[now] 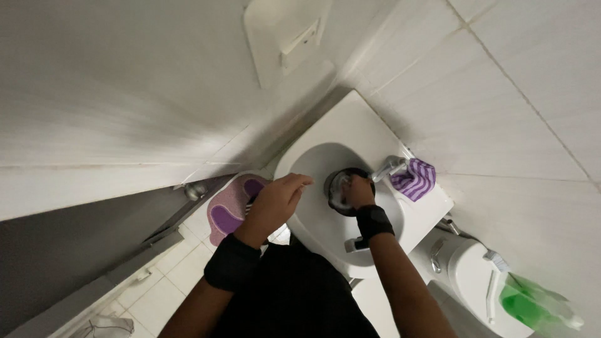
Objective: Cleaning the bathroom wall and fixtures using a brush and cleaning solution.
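A dark round bowl [343,191] sits tilted in the white sink [325,225], just under the tap [388,168], apparently so water can reach it. The right hand [359,191] presses into the bowl, fingers curled, though what it grips is unclear. The left hand [278,199] hovers over the sink's left rim, loosely curled and empty. A purple striped cloth [414,178] lies at the sink's back corner, beside the tap; a purple mat [228,209] covers the floor.
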